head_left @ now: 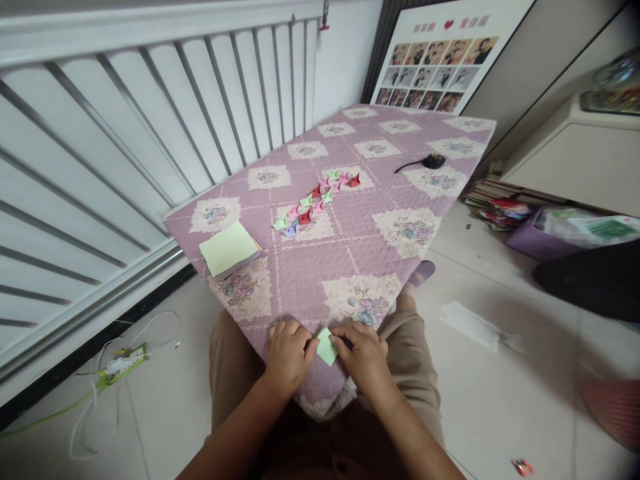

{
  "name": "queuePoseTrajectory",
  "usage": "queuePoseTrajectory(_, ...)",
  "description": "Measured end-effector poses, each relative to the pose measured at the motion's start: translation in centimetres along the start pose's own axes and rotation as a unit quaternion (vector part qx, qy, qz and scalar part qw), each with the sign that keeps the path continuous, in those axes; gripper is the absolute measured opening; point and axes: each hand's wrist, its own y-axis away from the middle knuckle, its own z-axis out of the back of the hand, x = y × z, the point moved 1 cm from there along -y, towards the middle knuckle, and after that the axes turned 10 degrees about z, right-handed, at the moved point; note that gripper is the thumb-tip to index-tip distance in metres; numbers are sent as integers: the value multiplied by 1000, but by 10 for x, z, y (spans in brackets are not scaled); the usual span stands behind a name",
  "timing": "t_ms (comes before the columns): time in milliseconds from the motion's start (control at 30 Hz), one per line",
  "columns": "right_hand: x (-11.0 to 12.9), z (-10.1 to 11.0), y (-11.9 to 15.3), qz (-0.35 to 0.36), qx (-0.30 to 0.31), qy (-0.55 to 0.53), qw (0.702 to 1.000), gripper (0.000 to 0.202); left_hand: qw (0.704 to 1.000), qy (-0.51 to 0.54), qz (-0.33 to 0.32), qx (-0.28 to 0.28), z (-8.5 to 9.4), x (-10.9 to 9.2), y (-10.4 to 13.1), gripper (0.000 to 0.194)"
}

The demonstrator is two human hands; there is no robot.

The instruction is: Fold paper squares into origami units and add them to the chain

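A small folded green paper square point(327, 347) lies at the near corner of the cloth-covered table, turned like a diamond. My left hand point(290, 355) holds its left corner, thumb and fingers drawn together. On the right side, my right hand point(362, 352) pinches the paper between thumb and forefinger. Farther up the table sit several small folded paper pieces point(305, 218) in green, pink, red and blue, set in slanting rows. To the left is a stack of square paper point(230, 250) with a pale green sheet on top.
A purple flowered cloth point(345, 250) covers the table. A black object with a thin cord point(433, 161) lies toward the far right. A white radiator point(150, 113) borders the left; a photo board point(440, 60) stands behind. A power strip point(123, 365) is on the floor.
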Motion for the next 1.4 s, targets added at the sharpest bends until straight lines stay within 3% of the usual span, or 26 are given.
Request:
queuePoseTrajectory(467, 8, -1, 1, -46, 23, 32, 998, 8, 1000, -16, 4, -20, -2, -2, -1, 18)
queuePoseTrajectory(933, 12, -1, -1, -46, 19, 39, 998, 8, 999, -24, -27, -35, -6, 4, -1, 17)
queuePoseTrajectory(1033, 12, -1, -1, -47, 19, 47, 998, 8, 996, -28, -78, -39, -4, 7, -4, 11)
queuePoseTrajectory(1233, 14, -2, 0, -43, 16, 62, 997, 8, 952, -76, -294, -30, 4, 6, -12, 23)
queuePoseTrajectory(1400, 13, -3, 3, -30, -4, 77, 997, 9, 936, -115, -333, -17, 3, 8, -14, 29)
